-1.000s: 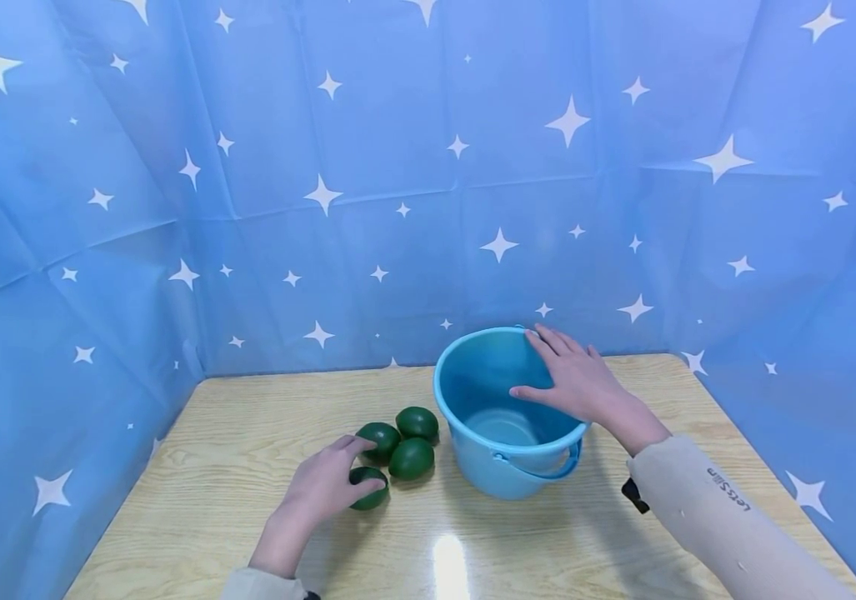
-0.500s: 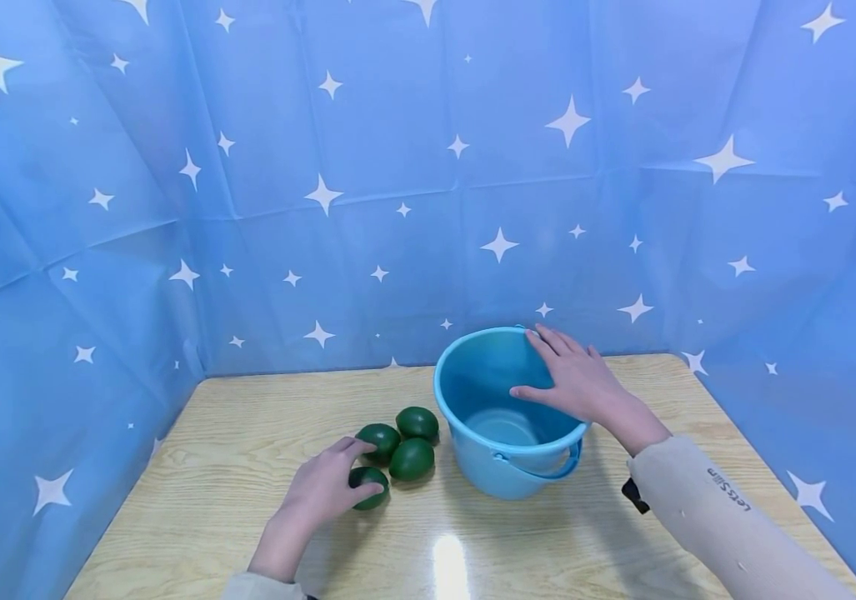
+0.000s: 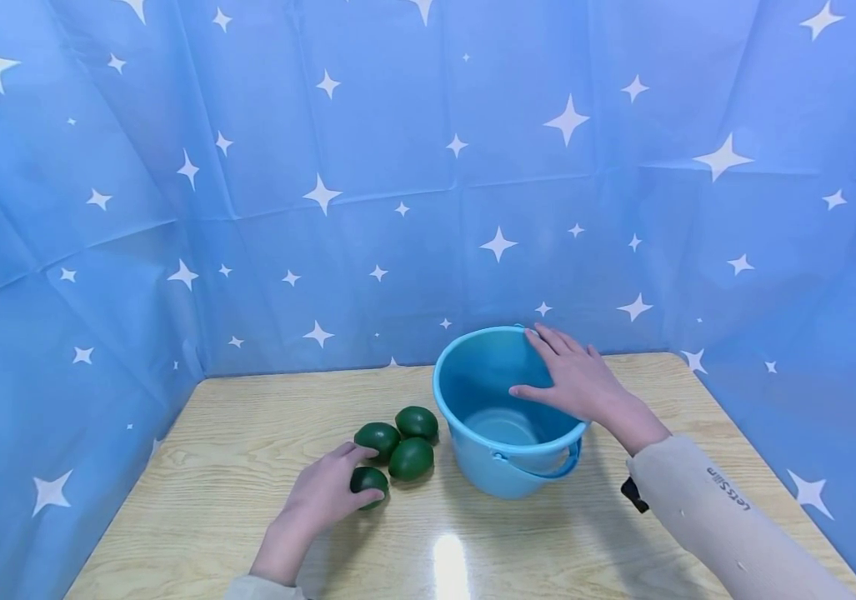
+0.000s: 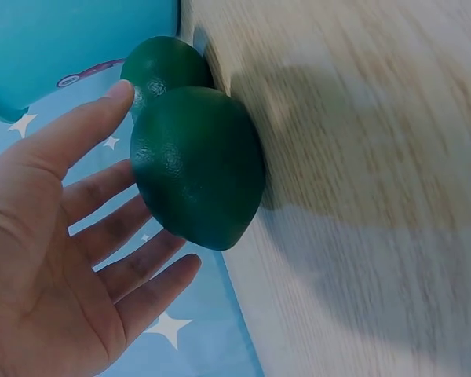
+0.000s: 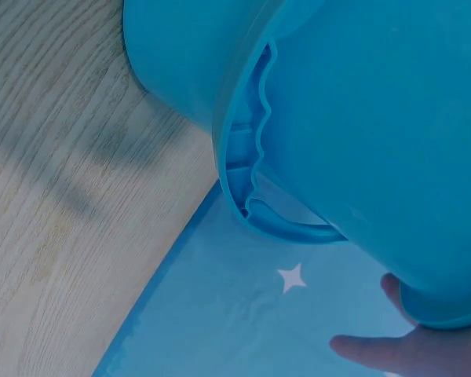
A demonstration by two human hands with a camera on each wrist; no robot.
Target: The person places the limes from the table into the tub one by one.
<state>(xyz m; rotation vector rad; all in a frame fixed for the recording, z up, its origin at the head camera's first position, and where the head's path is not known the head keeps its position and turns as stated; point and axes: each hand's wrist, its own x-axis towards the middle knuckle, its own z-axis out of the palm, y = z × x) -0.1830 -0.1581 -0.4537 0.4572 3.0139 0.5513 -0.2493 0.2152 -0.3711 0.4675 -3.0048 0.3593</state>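
My left hand (image 3: 325, 490) reaches round the nearest dark green lime (image 3: 369, 478), fingers on its far side and thumb toward me. Seen from the left wrist, the fingers are spread and loosely extended beside this lime (image 4: 200, 169), which rests on the table. Three more limes (image 3: 411, 460) sit clustered just beyond it, left of a light blue bucket (image 3: 498, 479). My right hand (image 3: 581, 383) rests on the bucket's right rim, with straight fingers along the edge and the thumb over the opening. In the right wrist view, the fingers (image 5: 369, 350) show low at the right.
The bucket's blue handle (image 3: 548, 477) hangs down on its near side. The bucket stands upright on a pale wooden table (image 3: 247, 417). A blue star-patterned curtain (image 3: 397, 125) surrounds the table at the back and both sides.
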